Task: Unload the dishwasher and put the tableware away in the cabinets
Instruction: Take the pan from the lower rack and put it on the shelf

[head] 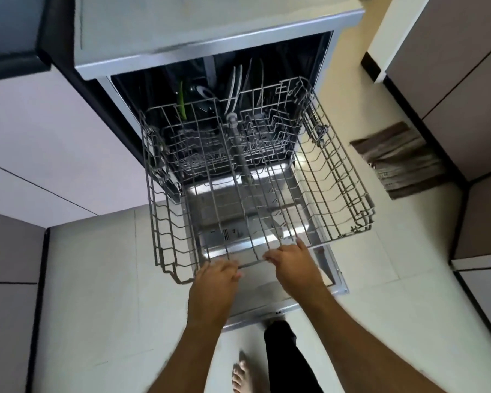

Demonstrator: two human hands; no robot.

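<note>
Both hands, left hand and right hand, curl closed on the front rim of the empty upper rack at frame centre; plates stand behind in the dishwasher, so clearing this rack aside likely comes next.

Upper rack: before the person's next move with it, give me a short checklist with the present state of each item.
1. Both hands on the front rail: left hand and right hand grip it. Ok.
2. Upper rack pulled out over the open door. Ok.
3. Upper rack free of tableware: only bare wire shows. Ok.
4. Plates remain upright deeper inside. Not ok.
5. Green utensil remains inside. Not ok.
6. Rack runners seated: cannot tell.
</note>
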